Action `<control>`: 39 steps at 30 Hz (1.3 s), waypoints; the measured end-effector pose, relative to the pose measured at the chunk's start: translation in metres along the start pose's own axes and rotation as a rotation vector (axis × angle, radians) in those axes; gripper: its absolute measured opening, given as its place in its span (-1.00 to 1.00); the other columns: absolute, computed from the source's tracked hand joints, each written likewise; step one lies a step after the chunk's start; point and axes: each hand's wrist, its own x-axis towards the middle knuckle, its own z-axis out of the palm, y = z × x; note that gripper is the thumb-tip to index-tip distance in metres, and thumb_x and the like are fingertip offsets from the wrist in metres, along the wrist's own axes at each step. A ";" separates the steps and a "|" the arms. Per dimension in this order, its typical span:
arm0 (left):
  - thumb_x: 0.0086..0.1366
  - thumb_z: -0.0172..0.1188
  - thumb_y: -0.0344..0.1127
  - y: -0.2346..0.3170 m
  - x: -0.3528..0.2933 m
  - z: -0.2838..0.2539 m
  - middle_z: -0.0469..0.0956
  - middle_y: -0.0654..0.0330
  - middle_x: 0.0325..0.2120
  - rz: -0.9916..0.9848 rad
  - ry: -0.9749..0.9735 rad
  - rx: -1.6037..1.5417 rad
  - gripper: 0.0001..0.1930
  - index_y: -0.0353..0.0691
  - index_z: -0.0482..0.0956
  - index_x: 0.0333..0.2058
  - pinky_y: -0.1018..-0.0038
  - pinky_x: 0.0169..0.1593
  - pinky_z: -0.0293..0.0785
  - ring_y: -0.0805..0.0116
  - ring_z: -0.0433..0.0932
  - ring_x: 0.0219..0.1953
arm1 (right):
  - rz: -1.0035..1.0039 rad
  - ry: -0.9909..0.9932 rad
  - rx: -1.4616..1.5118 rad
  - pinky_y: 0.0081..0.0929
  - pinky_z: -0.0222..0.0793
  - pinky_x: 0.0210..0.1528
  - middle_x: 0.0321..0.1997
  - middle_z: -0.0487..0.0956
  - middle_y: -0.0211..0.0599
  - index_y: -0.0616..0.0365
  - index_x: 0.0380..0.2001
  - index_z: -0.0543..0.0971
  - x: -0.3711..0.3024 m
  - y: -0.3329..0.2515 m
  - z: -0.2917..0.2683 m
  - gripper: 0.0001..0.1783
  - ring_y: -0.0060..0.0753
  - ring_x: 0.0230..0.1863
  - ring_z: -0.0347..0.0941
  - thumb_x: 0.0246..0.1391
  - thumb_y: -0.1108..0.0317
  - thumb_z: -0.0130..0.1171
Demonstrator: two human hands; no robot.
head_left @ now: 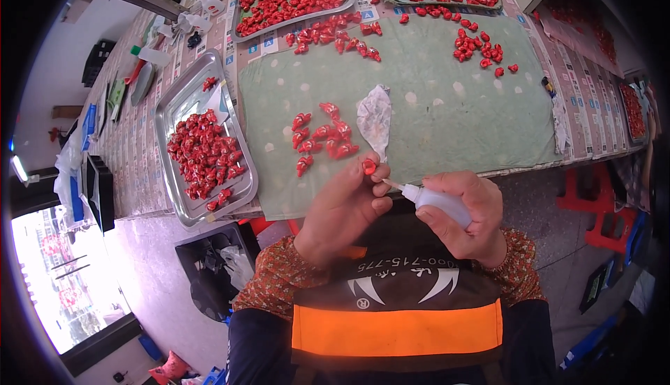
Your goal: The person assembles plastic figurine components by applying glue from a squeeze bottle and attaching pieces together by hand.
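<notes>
The person wears a dark brown apron crossed by a broad, bright orange band. Above the band are white printed characters, a small circled mark and two curved, pointed white shapes that mirror each other. Rust-red sleeve covers, speckled with small pale flecks, gather at the wrists, and dark navy clothing flanks the apron

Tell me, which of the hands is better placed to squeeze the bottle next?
Probably the right hand: it grips the whitish bottle, with the nozzle pointing toward the small red piece. The left hand is busy holding that piece.
</notes>
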 end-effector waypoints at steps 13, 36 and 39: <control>0.43 0.04 -0.21 -0.007 -0.001 -0.010 0.35 0.26 -0.19 -0.010 -0.014 0.004 -0.78 -0.14 0.36 -0.04 0.51 -0.16 0.34 0.46 0.33 -0.21 | -0.090 -0.025 -0.107 -0.38 0.46 -0.46 -0.41 0.62 -0.15 0.20 -0.18 0.53 -0.001 0.004 0.004 -0.65 -0.13 -0.48 0.59 -0.05 0.40 0.39; 0.44 0.00 -0.21 -0.012 -0.004 -0.008 0.39 0.27 -0.20 -0.019 0.026 0.063 -0.78 -0.14 0.40 -0.04 0.50 -0.18 0.33 0.44 0.32 -0.22 | -0.097 -0.024 -0.130 -0.37 0.51 -0.38 -0.36 0.66 -0.17 0.20 -0.14 0.50 0.000 0.002 0.005 -0.65 -0.11 -0.40 0.63 -0.01 0.45 0.36; 0.45 -0.01 -0.21 -0.012 -0.003 -0.007 0.38 0.28 -0.21 -0.019 0.023 0.072 -0.79 -0.14 0.41 -0.04 0.49 -0.18 0.33 0.44 0.32 -0.22 | -0.099 -0.018 -0.136 -0.36 0.51 -0.39 -0.38 0.65 -0.17 0.20 -0.15 0.50 -0.001 0.004 0.005 -0.65 -0.10 -0.41 0.62 -0.02 0.44 0.36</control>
